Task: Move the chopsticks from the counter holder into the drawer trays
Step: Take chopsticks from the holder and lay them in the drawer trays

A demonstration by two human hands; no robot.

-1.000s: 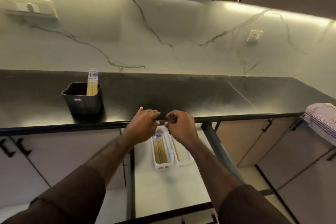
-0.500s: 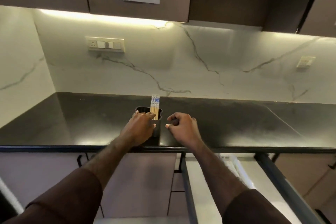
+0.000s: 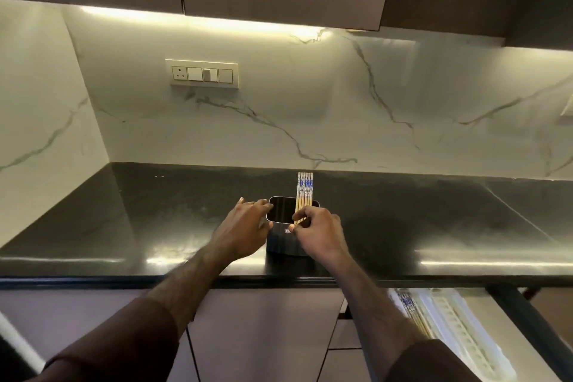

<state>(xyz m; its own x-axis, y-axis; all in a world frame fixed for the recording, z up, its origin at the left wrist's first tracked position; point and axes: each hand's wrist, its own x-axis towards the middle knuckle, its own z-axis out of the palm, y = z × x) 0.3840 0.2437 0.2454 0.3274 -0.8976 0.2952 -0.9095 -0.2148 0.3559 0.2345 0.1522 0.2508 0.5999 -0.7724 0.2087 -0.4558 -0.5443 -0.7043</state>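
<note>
Both hands have closed in on the holder [image 3: 286, 242]: left hand [image 3: 240, 231] rests open-fingered on its rim, right hand [image 3: 319, 231] pinches the chopsticks [image 3: 304, 195], about five, standing upright inside. Two trays [image 3: 449, 319] show in the open drawer.

Chopsticks upright in the black holder

A bundle of pale chopsticks [image 3: 305, 192] with blue-patterned tops stood at the right end of the black holder [image 3: 283, 239]; more chopsticks lay in white drawer trays [image 3: 459, 329] lower right of the holder.
</note>
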